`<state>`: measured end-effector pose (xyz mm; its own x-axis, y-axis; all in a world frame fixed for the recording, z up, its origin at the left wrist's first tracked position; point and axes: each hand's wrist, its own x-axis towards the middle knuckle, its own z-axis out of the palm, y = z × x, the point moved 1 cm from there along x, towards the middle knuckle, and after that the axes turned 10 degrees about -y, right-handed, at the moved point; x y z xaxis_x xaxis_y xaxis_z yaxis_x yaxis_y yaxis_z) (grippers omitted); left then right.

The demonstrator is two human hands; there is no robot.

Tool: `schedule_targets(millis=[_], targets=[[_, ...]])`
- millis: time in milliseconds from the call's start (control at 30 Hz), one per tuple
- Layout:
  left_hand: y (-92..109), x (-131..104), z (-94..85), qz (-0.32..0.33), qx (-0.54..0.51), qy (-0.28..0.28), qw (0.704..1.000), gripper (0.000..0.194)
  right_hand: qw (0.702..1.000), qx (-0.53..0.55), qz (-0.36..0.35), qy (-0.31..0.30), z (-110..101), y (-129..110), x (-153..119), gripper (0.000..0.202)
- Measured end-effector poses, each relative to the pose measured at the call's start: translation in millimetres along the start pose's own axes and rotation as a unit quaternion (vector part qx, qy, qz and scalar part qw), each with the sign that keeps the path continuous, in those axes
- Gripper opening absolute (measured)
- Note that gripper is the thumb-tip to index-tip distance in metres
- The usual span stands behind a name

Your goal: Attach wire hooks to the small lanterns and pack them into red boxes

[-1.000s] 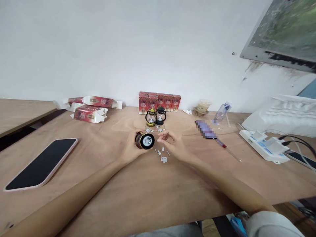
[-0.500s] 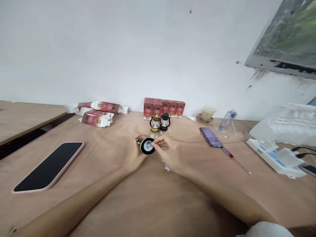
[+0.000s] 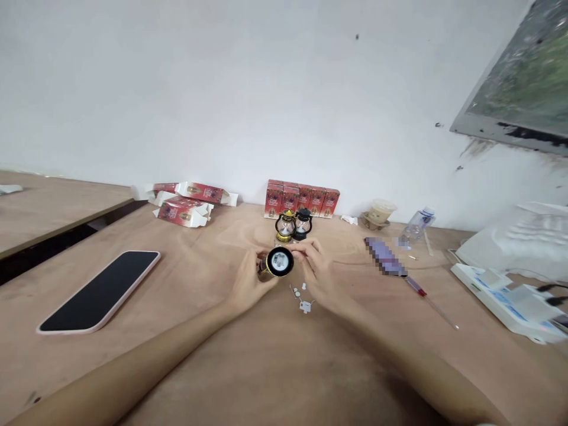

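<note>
My left hand [image 3: 249, 283] is wrapped round a small black and gold lantern [image 3: 280, 261], whose round base faces me and shows a white inner part. At its right side is my right hand [image 3: 317, 275], fingers bent together against the lantern's rim; whether they pinch something small is hidden. Small white parts and round pieces [image 3: 305, 306] lie on the table just below my right hand. Behind the hands stand a gold-topped lantern [image 3: 286, 226] and a black lantern [image 3: 303, 225], side by side.
Red boxes [image 3: 290, 200] stand against the wall. Opened red boxes [image 3: 180, 212] lie back left, a phone [image 3: 102, 293] at left. To the right are a cup [image 3: 380, 212], a clear bottle [image 3: 418, 225], a red-collared screwdriver [image 3: 421, 292] and a white power strip [image 3: 501, 305].
The lantern's base has turned to face me more directly. My right fingers have moved from the front of the base to its right edge. The whole view has shifted slightly.
</note>
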<state>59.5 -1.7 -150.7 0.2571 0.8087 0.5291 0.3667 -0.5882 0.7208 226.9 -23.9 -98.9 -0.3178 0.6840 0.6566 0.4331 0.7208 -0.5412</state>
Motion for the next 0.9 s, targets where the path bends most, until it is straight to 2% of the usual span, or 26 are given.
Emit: schedule_targets(millis=[167, 233, 367, 467, 600, 700, 900], targets=[[-0.1, 1.9, -1.5, 0.03, 0.066, -0.022, 0.997, 0.033, 0.998, 0.024, 0.048, -0.045, -4.6, 1.5, 1.0, 0.014], [0.1, 1.6, -2.6, 0.028, 0.096, -0.034, 0.994, 0.03, 0.997, 0.022, 0.046, -0.05, -5.2, -0.2, 1.1, 0.018], [1.5, -0.1, -3.6, 0.041, 0.124, -0.06, 0.99, 0.03, 0.999, 0.001, -0.002, -0.046, -3.3, -2.7, 1.1, 0.027], [1.8, -1.0, -3.0, 0.059, 0.133, -0.073, 0.987, 0.034, 0.995, -0.052, -0.071, -0.05, -0.8, -1.6, -0.2, 0.025], [-0.2, -0.6, -2.2, 0.062, 0.153, -0.076, 0.983, 0.034, 0.968, -0.179, -0.166, -0.065, 1.1, -1.0, -3.1, 0.025], [-2.4, 0.1, -1.8, 0.059, 0.157, -0.084, 0.982, 0.035, 0.953, -0.234, -0.18, -0.071, 1.7, -1.1, -4.4, 0.024], [-4.3, 1.2, -0.7, 0.049, 0.147, -0.083, 0.984, 0.034, 0.944, -0.258, -0.185, -0.091, 3.8, 1.4, -5.1, 0.021]])
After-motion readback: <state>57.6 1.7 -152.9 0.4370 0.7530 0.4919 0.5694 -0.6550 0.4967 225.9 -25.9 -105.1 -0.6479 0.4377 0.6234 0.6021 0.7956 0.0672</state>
